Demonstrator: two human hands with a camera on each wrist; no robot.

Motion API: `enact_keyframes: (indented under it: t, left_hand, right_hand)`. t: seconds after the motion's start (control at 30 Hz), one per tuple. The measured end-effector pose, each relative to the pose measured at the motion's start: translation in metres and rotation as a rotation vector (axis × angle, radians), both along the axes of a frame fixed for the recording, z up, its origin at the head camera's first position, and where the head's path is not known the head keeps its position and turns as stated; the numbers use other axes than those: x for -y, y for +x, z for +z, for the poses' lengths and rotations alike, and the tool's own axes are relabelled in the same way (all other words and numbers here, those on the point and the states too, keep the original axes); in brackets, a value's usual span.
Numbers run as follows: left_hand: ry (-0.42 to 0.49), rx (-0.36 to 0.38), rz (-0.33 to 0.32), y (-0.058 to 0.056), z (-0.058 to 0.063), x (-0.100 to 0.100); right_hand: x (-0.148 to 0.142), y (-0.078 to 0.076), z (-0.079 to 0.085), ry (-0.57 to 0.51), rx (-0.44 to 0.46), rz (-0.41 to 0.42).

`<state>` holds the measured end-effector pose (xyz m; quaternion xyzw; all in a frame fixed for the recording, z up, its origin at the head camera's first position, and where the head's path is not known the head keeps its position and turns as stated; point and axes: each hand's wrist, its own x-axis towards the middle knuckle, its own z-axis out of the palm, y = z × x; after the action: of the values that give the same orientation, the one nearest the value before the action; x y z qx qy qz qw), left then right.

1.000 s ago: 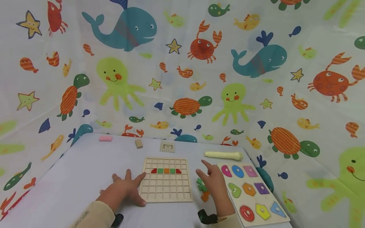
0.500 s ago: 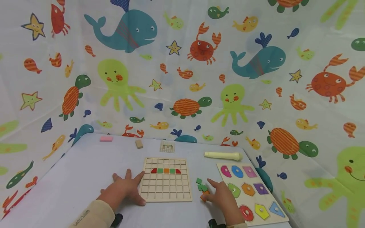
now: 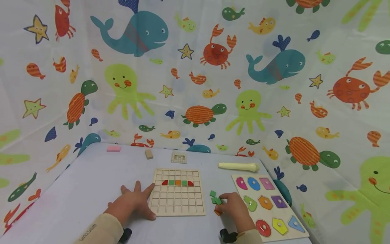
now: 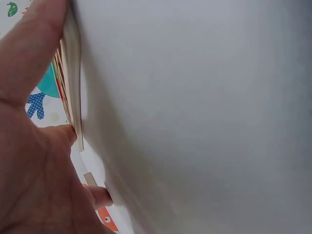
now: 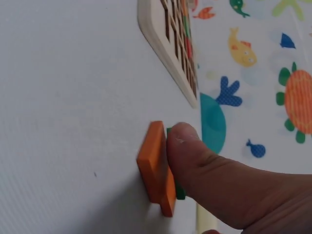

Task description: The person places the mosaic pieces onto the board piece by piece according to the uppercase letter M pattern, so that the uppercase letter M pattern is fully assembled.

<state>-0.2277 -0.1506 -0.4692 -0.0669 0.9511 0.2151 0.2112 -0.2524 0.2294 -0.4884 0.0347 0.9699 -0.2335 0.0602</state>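
A wooden grid board [image 3: 177,206] lies in mid-table in the head view, with a row of red, green and orange tiles in it. My left hand [image 3: 130,202] spreads along its left side, index finger and thumb at the edge. Right of the board, my right hand [image 3: 236,208] has index finger and thumb curled in at a small pile, on either side of a green tile [image 3: 218,201]. Orange tiles [image 5: 155,161] stand out beside the thumb in the right wrist view; part of the green one is behind the thumb, and the index fingertip is hidden there.
A shape puzzle board [image 3: 269,200] with knobbed pieces lies at the right. Behind the grid stand a pale yellow tube [image 3: 238,166], a small patterned card [image 3: 179,157], a wooden block [image 3: 148,154] and a pink block [image 3: 113,148]. A printed curtain backs the table.
My right hand has come down and back from above the tiles to the pile, and its index finger has drawn in toward the thumb. The left hand stays at the board.
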Motion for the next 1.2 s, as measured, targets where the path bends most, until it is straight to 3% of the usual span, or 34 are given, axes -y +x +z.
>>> enact_keyframes:
  t: [0.73,1.2]
  left_hand:
    - [0.035,0.019,0.018,-0.001,0.000,0.002]
    - [0.012,0.003,0.013,0.001,0.001,-0.001]
  right_hand:
    - [0.013,-0.004,-0.006,0.044,-0.050,-0.042]
    - [0.028,0.000,-0.006,0.033,-0.202,-0.001]
